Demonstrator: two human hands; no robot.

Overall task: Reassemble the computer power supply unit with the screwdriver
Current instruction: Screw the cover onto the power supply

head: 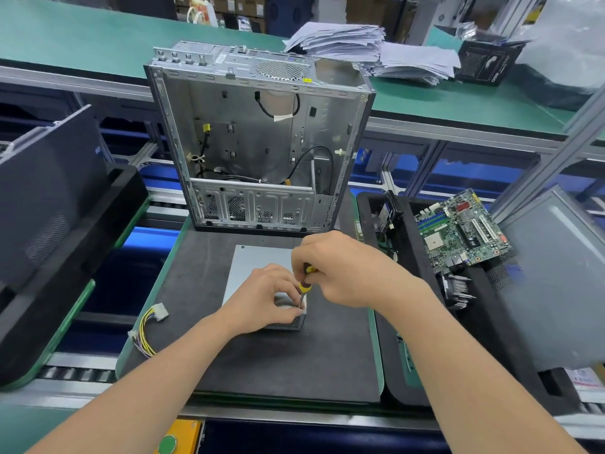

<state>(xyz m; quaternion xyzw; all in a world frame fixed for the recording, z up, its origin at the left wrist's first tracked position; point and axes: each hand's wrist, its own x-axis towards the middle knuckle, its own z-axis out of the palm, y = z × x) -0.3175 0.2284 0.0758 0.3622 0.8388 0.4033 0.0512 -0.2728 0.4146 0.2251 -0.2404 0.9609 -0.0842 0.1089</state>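
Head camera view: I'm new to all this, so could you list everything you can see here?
black mat: one, black, centre of the bench.
power supply unit: one, silver-grey, on the mat, under the hands.
screwdriver: one, yellow-and-black handle, upright over the unit's near right corner.
cable bundle: one, mostly yellow wires with white plugs, mat's left edge.
computer case: one, silver, open, standing behind the unit.
motherboard: one, green, in the black tray at right.
paper piles: two, white, on the green bench at back.
left hand: one, gripping the unit's near end.
right hand: one, gripping the screwdriver handle.
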